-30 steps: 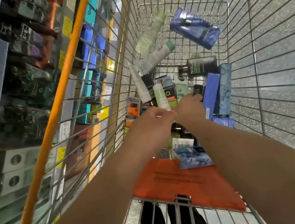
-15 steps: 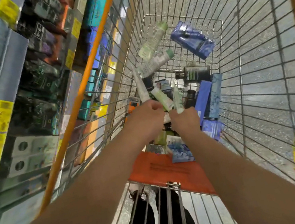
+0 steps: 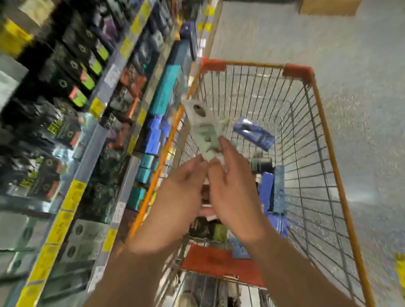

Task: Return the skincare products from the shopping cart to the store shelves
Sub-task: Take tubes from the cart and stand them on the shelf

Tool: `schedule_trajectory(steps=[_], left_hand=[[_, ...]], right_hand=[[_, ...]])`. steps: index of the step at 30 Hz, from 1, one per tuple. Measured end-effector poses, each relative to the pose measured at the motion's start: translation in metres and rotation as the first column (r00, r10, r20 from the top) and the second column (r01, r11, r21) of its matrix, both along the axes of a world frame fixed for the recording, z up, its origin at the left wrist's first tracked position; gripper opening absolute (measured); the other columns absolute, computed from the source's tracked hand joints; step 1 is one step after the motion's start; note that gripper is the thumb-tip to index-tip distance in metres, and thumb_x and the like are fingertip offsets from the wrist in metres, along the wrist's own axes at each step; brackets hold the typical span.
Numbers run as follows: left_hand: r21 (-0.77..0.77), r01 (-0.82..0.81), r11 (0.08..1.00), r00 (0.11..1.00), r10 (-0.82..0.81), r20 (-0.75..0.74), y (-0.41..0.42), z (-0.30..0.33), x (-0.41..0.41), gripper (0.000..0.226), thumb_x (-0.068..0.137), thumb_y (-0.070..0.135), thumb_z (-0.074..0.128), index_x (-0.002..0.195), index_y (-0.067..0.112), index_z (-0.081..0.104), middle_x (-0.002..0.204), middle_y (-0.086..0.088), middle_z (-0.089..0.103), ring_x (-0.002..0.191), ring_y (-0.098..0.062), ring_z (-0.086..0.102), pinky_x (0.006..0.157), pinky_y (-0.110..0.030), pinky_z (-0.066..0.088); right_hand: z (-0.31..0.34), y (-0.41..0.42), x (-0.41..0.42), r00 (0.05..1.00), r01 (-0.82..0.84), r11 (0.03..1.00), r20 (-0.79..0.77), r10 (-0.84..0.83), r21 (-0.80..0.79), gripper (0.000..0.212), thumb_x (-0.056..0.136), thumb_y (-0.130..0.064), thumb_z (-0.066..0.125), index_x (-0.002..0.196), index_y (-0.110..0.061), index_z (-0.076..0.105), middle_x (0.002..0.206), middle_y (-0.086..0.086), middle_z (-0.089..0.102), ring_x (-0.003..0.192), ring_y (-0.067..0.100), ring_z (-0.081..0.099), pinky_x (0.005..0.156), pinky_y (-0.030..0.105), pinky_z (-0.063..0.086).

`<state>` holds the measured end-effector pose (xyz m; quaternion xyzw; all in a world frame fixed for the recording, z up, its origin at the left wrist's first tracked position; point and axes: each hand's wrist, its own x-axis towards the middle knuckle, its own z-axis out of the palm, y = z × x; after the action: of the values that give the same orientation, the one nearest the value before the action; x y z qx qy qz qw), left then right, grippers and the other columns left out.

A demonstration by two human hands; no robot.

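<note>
Both hands, left hand (image 3: pixel 177 200) and right hand (image 3: pixel 231 188), pinch a bundle of pale green plastic tubes (image 3: pixel 204 131) loosely; blurred grip, so one could slip into the orange-rimmed wire cart (image 3: pixel 297 73) below.

A single wide-angle head view looks forward and steeply down, close above both forearms. The hands (image 3: pixel 210 192) meet near the frame's centre. Beneath and beyond them lies the orange-rimmed wire shopping cart (image 3: pixel 331 158); to their left run the tilted, blurred store shelves with yellow price tags (image 3: pixel 74 196); to their right spreads the speckled grey floor (image 3: pixel 384 123).
</note>
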<state>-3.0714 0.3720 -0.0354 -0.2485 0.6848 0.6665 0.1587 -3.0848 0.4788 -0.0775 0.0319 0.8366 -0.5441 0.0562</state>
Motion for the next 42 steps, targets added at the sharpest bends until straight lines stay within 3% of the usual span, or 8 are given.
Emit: schedule_trajectory(steps=[5, 13, 19, 25, 27, 32, 36, 42], left_hand=[[0.015, -0.035, 0.999, 0.979, 0.037, -0.203, -0.024, 0.070, 0.021, 0.032, 0.110, 0.031, 0.044, 0.113, 0.031, 0.076, 0.106, 0.002, 0.078, 0.092, -0.010, 0.073, 0.072, -0.036, 0.058], [0.027, -0.138, 0.990, 0.917, 0.138, -0.374, -0.058, 0.151, 0.057, 0.025, 0.104, 0.015, 0.056, 0.112, 0.030, 0.076, 0.098, -0.004, 0.075, 0.081, -0.011, 0.067, 0.063, -0.027, 0.056], [0.054, -0.289, 0.956, 0.830, 0.278, -0.482, -0.100, 0.191, 0.095, 0.024, 0.099, 0.008, 0.063, 0.118, 0.019, 0.072, 0.089, -0.001, 0.072, 0.070, -0.017, 0.067, 0.062, -0.030, 0.058], [0.004, -0.333, 0.943, 0.772, 0.275, -0.573, -0.159, 0.218, 0.144, 0.026, 0.103, 0.012, 0.059, 0.124, 0.023, 0.069, 0.113, -0.007, 0.074, 0.090, -0.023, 0.073, 0.070, -0.043, 0.062], [-0.002, -0.355, 0.935, 0.753, 0.284, -0.594, -0.179, 0.228, 0.164, 0.027, 0.103, 0.011, 0.059, 0.124, 0.024, 0.069, 0.110, -0.008, 0.074, 0.081, -0.020, 0.071, 0.066, -0.040, 0.060], [0.005, -0.427, 0.904, 0.694, 0.331, -0.640, -0.227, 0.248, 0.220, 0.031, 0.102, 0.009, 0.059, 0.126, 0.027, 0.067, 0.116, -0.005, 0.073, 0.090, -0.022, 0.071, 0.069, -0.045, 0.061], [0.008, -0.482, 0.876, 0.642, 0.360, -0.677, -0.262, 0.265, 0.269, 0.033, 0.102, 0.007, 0.058, 0.124, 0.031, 0.067, 0.117, -0.005, 0.074, 0.088, -0.024, 0.072, 0.068, -0.044, 0.060], [0.011, -0.555, 0.832, 0.573, 0.392, -0.720, -0.310, 0.281, 0.337, 0.036, 0.101, 0.006, 0.060, 0.125, 0.032, 0.068, 0.120, -0.013, 0.070, 0.092, -0.021, 0.071, 0.061, -0.034, 0.060]], right_hand=[[0.063, -0.018, 0.009, 0.973, -0.141, 0.990, -0.186, 0.134, -0.026, 0.057, 0.108, -0.034, 0.042, 0.162, -0.031, 0.025, 0.123, -0.011, 0.037, 0.103, -0.019, 0.042, 0.082, 0.001, 0.035], [0.128, -0.057, 0.034, 0.894, -0.348, 0.930, -0.341, 0.292, -0.116, 0.063, 0.106, -0.029, 0.045, 0.156, -0.055, 0.016, 0.151, -0.006, 0.033, 0.124, -0.021, 0.039, 0.094, 0.001, 0.037], [0.173, -0.095, 0.053, 0.800, -0.522, 0.845, -0.410, 0.438, -0.114, 0.068, 0.105, -0.025, 0.050, 0.156, -0.056, 0.018, 0.136, -0.022, 0.035, 0.117, -0.029, 0.036, 0.084, -0.005, 0.037], [0.206, -0.151, 0.082, 0.809, -0.579, 0.734, -0.364, 0.462, -0.356, 0.040, 0.100, -0.057, 0.052, 0.138, -0.064, 0.046, 0.144, -0.023, 0.053, 0.126, -0.002, 0.057, 0.100, 0.033, 0.055], [0.219, -0.173, 0.094, 0.814, -0.580, 0.686, -0.341, 0.470, -0.440, 0.029, 0.103, -0.046, 0.052, 0.128, -0.059, 0.056, 0.133, -0.022, 0.064, 0.118, 0.001, 0.063, 0.091, 0.026, 0.056], [0.248, -0.231, 0.131, 0.775, -0.627, 0.605, -0.316, 0.547, -0.490, 0.023, 0.104, -0.038, 0.054, 0.120, -0.043, 0.069, 0.119, -0.006, 0.075, 0.105, 0.020, 0.072, 0.082, 0.045, 0.060], [0.272, -0.274, 0.167, 0.698, -0.710, 0.529, -0.362, 0.618, -0.465, 0.025, 0.106, -0.020, 0.052, 0.124, -0.027, 0.069, 0.105, -0.007, 0.079, 0.094, 0.013, 0.075, 0.073, 0.031, 0.061], [0.293, -0.331, 0.224, 0.611, -0.791, 0.468, -0.469, 0.637, -0.395, 0.032, 0.096, -0.034, 0.066, 0.124, -0.018, 0.069, 0.105, -0.006, 0.079, 0.095, 0.012, 0.075, 0.077, 0.026, 0.059]])
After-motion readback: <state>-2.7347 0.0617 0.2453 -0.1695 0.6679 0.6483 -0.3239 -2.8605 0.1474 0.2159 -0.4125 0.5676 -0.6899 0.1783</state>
